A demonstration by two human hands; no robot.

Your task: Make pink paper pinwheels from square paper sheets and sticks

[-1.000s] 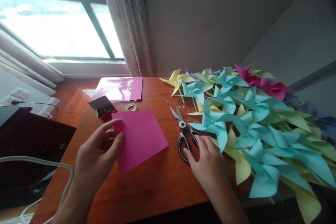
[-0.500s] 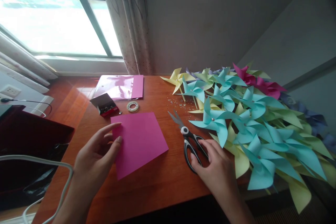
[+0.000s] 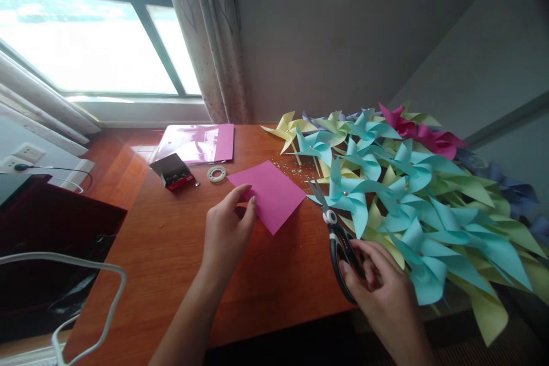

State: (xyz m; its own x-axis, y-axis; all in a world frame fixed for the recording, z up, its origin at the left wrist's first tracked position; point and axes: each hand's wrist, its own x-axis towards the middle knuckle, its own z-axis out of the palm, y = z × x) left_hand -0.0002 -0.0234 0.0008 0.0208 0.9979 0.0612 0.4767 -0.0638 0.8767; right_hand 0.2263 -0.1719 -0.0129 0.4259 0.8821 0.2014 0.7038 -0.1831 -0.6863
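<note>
1. Any lettering on the small box (image 3: 180,183), near the bench's (image 3: 167,274) left edge, is too small to read.
2. The left hand's (image 3: 227,234) fingers pinch the pink paper (image 3: 275,197), shifted rightward to mid-bench.
3. The right hand's (image 3: 386,286) fingers grip the scissors (image 3: 331,218), moved toward the near edge.

Tape roll (image 3: 217,180) left of paper sheet (image 3: 274,197), pinwheels (image 3: 401,200) right; paper pack (image 3: 193,143) behind, on table (image 3: 171,269).

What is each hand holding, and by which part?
The left hand has the pink paper, by its near-left edge; the right hand, the scissors, by their handles.
</note>
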